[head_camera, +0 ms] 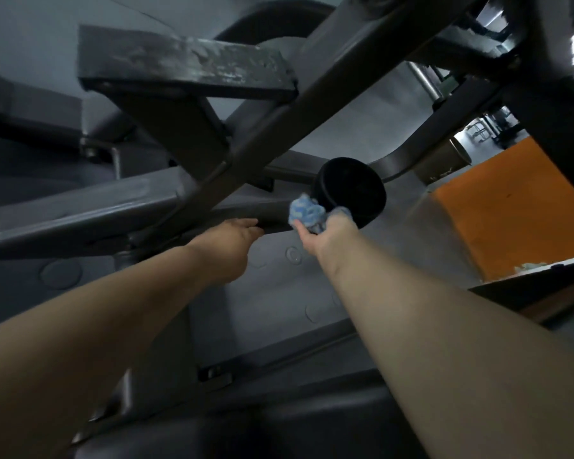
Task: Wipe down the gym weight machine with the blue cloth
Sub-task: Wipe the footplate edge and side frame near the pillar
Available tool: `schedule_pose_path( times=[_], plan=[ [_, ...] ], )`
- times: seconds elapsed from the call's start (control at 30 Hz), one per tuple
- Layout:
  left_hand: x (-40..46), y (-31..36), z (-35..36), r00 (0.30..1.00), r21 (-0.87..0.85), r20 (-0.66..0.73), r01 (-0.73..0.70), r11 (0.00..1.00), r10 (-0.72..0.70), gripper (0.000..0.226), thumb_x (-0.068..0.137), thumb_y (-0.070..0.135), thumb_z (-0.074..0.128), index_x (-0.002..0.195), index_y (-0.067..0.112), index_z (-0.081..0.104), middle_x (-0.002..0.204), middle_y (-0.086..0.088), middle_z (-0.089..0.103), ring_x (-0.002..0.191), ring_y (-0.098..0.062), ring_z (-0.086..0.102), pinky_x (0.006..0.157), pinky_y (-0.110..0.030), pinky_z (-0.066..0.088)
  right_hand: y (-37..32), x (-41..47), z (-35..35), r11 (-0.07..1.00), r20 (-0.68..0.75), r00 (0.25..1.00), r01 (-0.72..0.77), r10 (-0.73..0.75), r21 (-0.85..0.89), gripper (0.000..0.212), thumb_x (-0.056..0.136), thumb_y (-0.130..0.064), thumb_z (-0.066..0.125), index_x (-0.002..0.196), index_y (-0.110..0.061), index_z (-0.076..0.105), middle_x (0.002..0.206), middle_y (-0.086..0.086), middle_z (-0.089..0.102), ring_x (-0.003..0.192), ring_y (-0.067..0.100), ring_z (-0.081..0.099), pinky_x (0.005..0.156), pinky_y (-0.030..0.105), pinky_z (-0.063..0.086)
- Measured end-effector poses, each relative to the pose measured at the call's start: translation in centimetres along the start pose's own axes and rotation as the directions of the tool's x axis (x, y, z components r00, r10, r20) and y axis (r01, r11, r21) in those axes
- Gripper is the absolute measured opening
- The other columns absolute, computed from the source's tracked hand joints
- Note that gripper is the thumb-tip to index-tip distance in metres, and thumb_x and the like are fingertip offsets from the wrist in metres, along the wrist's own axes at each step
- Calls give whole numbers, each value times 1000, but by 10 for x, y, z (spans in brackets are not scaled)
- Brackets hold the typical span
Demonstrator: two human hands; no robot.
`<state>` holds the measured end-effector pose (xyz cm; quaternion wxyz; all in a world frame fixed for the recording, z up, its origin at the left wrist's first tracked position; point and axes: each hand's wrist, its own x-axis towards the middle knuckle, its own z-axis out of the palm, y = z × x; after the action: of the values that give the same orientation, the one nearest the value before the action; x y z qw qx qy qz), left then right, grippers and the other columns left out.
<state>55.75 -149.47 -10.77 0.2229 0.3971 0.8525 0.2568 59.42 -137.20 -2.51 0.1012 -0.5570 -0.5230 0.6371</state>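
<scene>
Both hands are reached forward under the grey weight machine frame (252, 134). By the right hand (325, 233) a bunched blue cloth (307, 215), mottled pale blue and white, is gripped and pressed beside a black round pad (352, 190). By the left hand (236, 236) a grey bar (246, 212) is touched; its fingers are hidden.

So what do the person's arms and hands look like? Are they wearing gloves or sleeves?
No gloves and no sleeves show. Both forearms are bare right up to the picture's edge. The left hand and right hand are bare too, with no watch, ring or bracelet showing.
</scene>
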Motion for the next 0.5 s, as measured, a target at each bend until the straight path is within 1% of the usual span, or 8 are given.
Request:
schedule_pose_path(
  times=[0.03,0.07,0.1,0.17,0.27,0.3,0.4,0.5],
  plan=[
    [-8,0,-5,1000,-34,3,-19,999,19,60,89,4,47,145,17,32,155,-1,22,141,-17,24,113,-22,17,-1,1,5,989,65,996,-65,57,130,45,102,-27,35,141,-4,35,150,12,34,137,32,34,108,48,31],
    [-16,0,-11,999,-61,3,-34,998,34,58,87,4,49,143,17,37,151,-2,30,138,-17,30,110,-20,20,0,-9,11,994,177,980,-98,88,47,47,102,-31,35,142,-7,34,150,11,35,136,31,35,108,49,30],
    [-24,0,-17,999,-85,4,-36,996,36,55,87,5,51,140,18,41,148,-3,37,134,-17,36,107,-19,23,-1,-20,16,987,233,965,-142,121,80,47,101,-30,37,142,-8,35,148,12,38,134,31,39,108,50,30],
    [-42,-2,-28,999,-81,34,-29,996,32,48,89,10,52,136,19,47,143,-2,43,129,-16,42,100,-15,27,1,-41,20,989,285,948,-127,144,-76,41,99,-28,42,134,-7,43,142,14,45,127,32,47,103,50,37],
    [-74,-14,-40,995,-43,102,0,999,4,40,90,14,55,130,15,53,135,0,50,121,-14,47,93,-11,28,8,-57,18,948,326,930,-61,167,-311,22,97,-33,47,96,-12,52,130,14,53,117,34,54,83,51,47],
    [-85,-21,-43,991,-63,132,29,998,-21,40,88,14,59,128,15,54,133,0,52,119,-14,49,93,-12,30,12,-61,18,932,341,923,-47,177,-359,21,97,-34,47,93,-13,51,124,13,55,115,34,55,80,50,48],
    [-119,-44,-54,993,-153,76,99,983,-88,44,82,13,67,125,13,56,120,-1,59,107,-13,56,84,-10,40,29,-78,20,902,418,888,8,192,-431,19,98,-32,46,108,-17,51,108,10,60,114,33,57,84,50,48],
    [-147,-55,-59,977,-335,-84,156,929,-194,41,78,11,72,118,11,60,107,-1,63,104,-17,61,93,-26,46,46,-94,25,879,504,838,65,209,-473,17,99,-23,44,115,-20,50,100,7,61,94,28,63,77,48,49]
  ],
)
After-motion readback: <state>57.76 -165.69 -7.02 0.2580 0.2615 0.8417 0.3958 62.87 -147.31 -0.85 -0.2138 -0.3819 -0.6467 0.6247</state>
